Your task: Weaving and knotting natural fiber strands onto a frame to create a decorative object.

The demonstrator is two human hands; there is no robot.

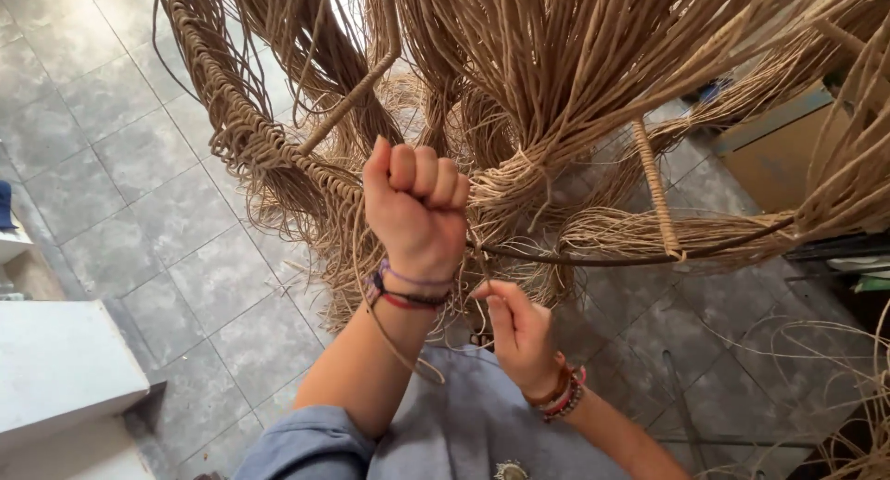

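Tan woven wicker frame (519,119): a half-finished piece of flat, fibrous cane strands wound on thin dark metal rods, filling the upper part of the head view above the grey tiled floor (139,165). At the left, a curved rim (246,128) carries tight, ribbed wrapping. A wrapped straight strut (656,188) descends to a bare dark rod (593,258) running across the lower edge. Loose strands hang in dense, frayed bundles from the top and fan outward.

Left hand (417,211): closed in a tight fist, knuckles up, clamped on a bundle of strands just beside the wrapped rim; one strand trails down past the wrist, which carries purple and red cord bracelets (408,290).

Right hand (519,332): fingers narrowly pinched on a thin strand just below the bare rod; beaded bracelets (561,397) circle the wrist.

Surroundings: a white step (56,369) at lower left, a brown cardboard box (779,160) at right, and loose strands (834,369) curled on the floor at lower right.
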